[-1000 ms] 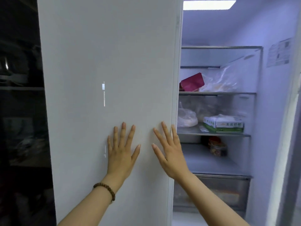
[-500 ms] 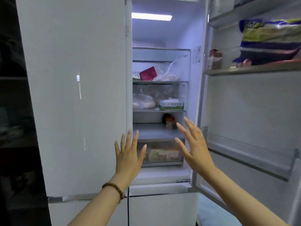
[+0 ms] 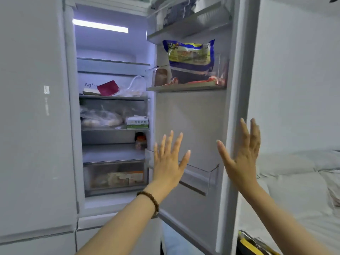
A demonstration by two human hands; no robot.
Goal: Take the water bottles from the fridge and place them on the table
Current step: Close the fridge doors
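Beside the open fridge door (image 3: 191, 115), both hands are raised with nothing in them. The left hand (image 3: 168, 162) hangs in front of the door's inner panel, palm away, fingers (image 3: 172, 142) spread wide, a brown bead bracelet (image 3: 150, 198) on its wrist. The right hand (image 3: 241, 153) sits at the door's outer edge, its fingers likewise splayed, the long ones lying against or just beside the edge; whether they press on it cannot be told.

No water bottle can be made out anywhere in the fridge (image 3: 114, 107), so its place relative to the fingers cannot be given. Inside the door, above both hands, a shelf carries a blue and yellow bag (image 3: 190, 56) standing upright. Below the left hand's fingers is a clear door bin (image 3: 202, 176), partly hidden behind that hand. To the door's left, in the lit compartment, a red packet (image 3: 107, 87) and clear plastic bags lie on an upper shelf, a green and white carton (image 3: 137, 122) sits one shelf down beside a bagged lump, a small jar (image 3: 140, 141) stands lower still, and a drawer (image 3: 115, 178) holds something orange-brown. Right of the door lies pale bedding (image 3: 298, 181).
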